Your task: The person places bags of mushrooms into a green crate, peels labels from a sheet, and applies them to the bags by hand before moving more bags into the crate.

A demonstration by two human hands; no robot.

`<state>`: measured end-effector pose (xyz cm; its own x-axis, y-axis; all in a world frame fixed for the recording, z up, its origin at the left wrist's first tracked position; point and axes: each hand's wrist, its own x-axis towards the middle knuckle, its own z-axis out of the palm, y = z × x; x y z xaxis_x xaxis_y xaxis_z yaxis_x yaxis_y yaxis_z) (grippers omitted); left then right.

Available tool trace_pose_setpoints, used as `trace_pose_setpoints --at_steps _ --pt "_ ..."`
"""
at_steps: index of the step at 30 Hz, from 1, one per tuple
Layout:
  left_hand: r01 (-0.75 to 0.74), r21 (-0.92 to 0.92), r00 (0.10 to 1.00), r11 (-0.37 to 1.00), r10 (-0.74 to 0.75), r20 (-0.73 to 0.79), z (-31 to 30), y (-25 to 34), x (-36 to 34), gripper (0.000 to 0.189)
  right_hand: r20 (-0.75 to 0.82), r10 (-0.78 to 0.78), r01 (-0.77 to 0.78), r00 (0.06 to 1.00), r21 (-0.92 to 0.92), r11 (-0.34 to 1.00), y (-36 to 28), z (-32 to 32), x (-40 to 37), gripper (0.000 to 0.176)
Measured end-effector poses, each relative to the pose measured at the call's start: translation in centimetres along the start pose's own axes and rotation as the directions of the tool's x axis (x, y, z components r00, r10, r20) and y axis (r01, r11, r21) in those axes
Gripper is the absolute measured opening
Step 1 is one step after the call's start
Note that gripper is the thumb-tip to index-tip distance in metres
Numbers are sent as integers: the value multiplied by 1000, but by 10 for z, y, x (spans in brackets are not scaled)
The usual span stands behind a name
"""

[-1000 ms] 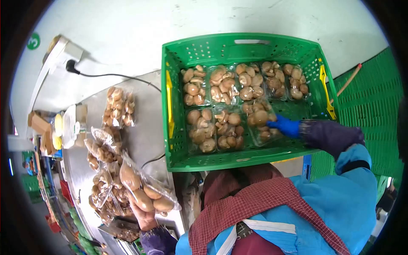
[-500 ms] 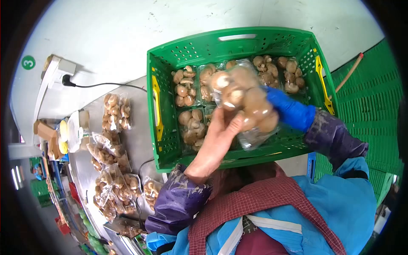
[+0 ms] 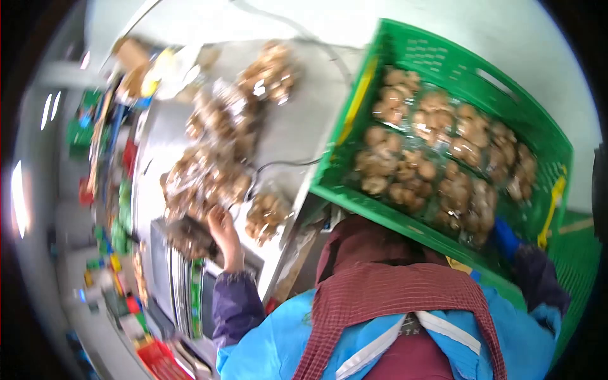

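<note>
A: What lies at the left of the view?

B: A dark pack of mushrooms (image 3: 190,237), blurred, at the near end of the steel table (image 3: 307,101). The bare left hand (image 3: 226,237) is at its right side, fingers raised and slightly bent; whether it grips the pack cannot be told.

A: And beyond that hand?

B: Clear bags of mushrooms (image 3: 209,177) lie heaped along the table. A separate mushroom bag (image 3: 266,215) rests near the table's right edge, and a black cable (image 3: 288,163) runs towards the crate. A strip of steel separates the upper bags from the crate's left wall.

A: How is the crate arranged?

B: The green crate (image 3: 387,223) stands angled, with a yellow handle at each end. Mushroom packs stand in two rows: five at the back, four in front. The rightmost front pack (image 3: 479,213) leaves a gap before the right wall.

A: Where is the right hand?

B: The blue-gloved right hand (image 3: 505,239) is inside the crate, just beside that pack, close to the near wall. Its fingers are blurred; its grip cannot be told.
</note>
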<state>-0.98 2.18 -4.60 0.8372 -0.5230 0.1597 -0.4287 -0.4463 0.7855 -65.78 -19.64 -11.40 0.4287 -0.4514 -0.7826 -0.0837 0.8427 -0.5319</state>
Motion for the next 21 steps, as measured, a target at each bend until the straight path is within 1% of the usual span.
trace_pose_setpoints --at_steps 1,2,3,4,5,6,7,8,9,10,11,12,13,14,15,16,17,18,19,20,21 --pt "66 169 998 983 -63 -26 -15 -33 -4 32 -57 14 -14 998 8 1000 0 2 3 40" --pt "101 240 995 965 -103 -6 -26 -66 -9 39 -24 3 -7 1000 -174 985 3 -18 8 43" --pt "151 219 989 964 -145 -44 -26 -100 -19 45 4 -12 13 1000 -343 939 3 -39 16 45" --pt "224 222 971 949 -238 38 -23 -95 -27 51 30 -3 14 1000 -362 932 1 -44 21 45" --pt "273 266 923 924 -330 198 -23 -71 -28 53 -60 93 -109 994 -420 901 -6 -47 21 46" --pt "309 146 851 940 -342 398 -21 -69 -27 58 -161 174 -230 971 -464 855 -12 -49 20 48" --pt "402 149 794 904 -425 435 -15 -62 -25 64 -156 166 -221 974 -480 849 -22 -32 14 48" --pt "490 158 724 857 -501 473 -10 -53 -23 70 -82 169 -184 982 -239 953 -29 -13 7 46" --pt "496 148 727 856 -502 468 -11 -46 -18 70 -9 154 -154 988 24 988 -33 0 2 45" --pt "548 128 685 826 -531 499 -12 -40 -14 75 -9 152 -152 988 14 988 -28 -6 1 45" --pt "596 111 642 795 -555 529 -15 -35 -12 81 -170 119 -138 978 -102 985 -18 -20 2 45" --pt "597 105 646 795 -554 525 -17 -32 -11 81 -321 65 -139 945 -215 967 -9 -31 4 45" --pt "676 63 573 735 -577 583 -17 -29 -11 83 -317 60 -135 946 -219 966 -2 -39 10 45" --pt "748 29 496 664 -587 641 -18 -28 -11 84 -216 -38 -24 976 -279 960 4 -48 16 45" --pt "758 21 474 652 -572 670 -17 -32 -11 80 -109 -132 90 985 -324 942 6 -49 18 46" --pt "757 20 475 653 -571 670 -16 -36 -12 80 -109 -132 91 985 -324 942 2 -54 16 46" --pt "767 -71 497 637 -522 693 -15 -41 -14 76 -154 -1 -51 988 -334 941 -5 -62 9 46" --pt "773 -160 521 614 -469 713 -12 -47 -17 72 -203 128 -192 971 -337 922 -10 -63 4 46" --pt "798 -258 531 545 -433 728 -8 -53 -18 69 -208 127 -192 970 -333 923 -3 -65 9 46" --pt "799 -253 526 546 -430 733 -8 -58 -19 69 -89 -82 28 993 -495 869 10 -66 17 44" --pt "799 -289 532 528 -396 748 -10 -57 -19 65 62 -267 247 962 -615 749 18 -68 20 42"
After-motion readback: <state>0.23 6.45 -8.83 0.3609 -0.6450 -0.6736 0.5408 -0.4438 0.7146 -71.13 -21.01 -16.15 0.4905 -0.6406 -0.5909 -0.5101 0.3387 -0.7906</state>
